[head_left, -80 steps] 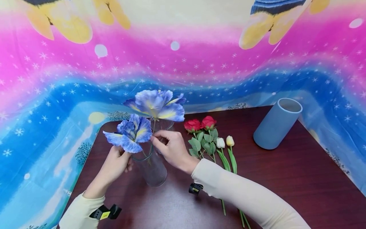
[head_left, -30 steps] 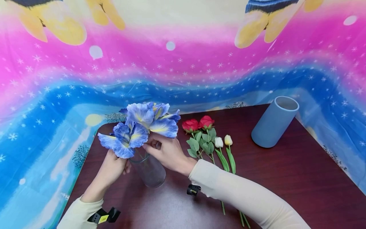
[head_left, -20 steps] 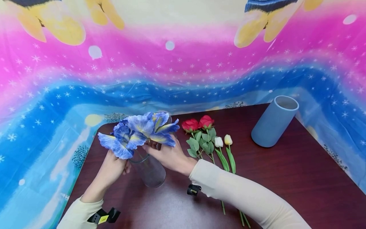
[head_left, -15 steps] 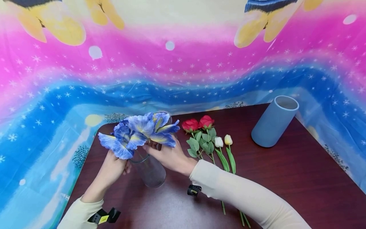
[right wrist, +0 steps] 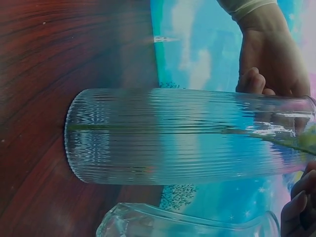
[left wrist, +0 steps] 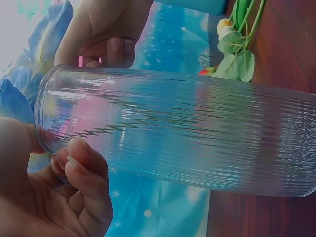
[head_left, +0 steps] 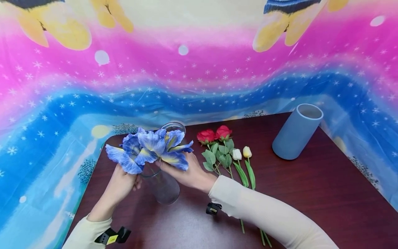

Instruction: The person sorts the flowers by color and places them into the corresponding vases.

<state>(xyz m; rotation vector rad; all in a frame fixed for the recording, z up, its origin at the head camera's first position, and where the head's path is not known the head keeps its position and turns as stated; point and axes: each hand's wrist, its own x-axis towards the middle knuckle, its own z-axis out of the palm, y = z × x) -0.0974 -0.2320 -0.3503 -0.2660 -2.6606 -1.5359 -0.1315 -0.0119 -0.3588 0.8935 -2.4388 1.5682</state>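
Observation:
Two blue irises (head_left: 149,147) with yellow streaks fan out over the mouth of a tall ribbed glass vase (head_left: 164,188). Thin green stems (right wrist: 197,129) run down inside the glass. On the vase's left side, my left hand (head_left: 122,185) grips the rim, its fingers (left wrist: 86,173) curled close against the glass in the left wrist view. Opposite it, my right hand (head_left: 192,174) pinches the right iris's stem just above the rim, its fingertips partly hidden under the petals.
A second glass vase (right wrist: 187,222) stands just behind the first. Right of the hands lie two red roses (head_left: 214,135), a white tulip (head_left: 237,154) and a yellow tulip (head_left: 247,152). A blue-grey vase (head_left: 295,135) stands at the back right of the dark wooden table (head_left: 326,193).
The right iris has come down into the vase, its bloom now beside the left one. My right hand has shifted slightly lower with it; the left hand stays at the rim.

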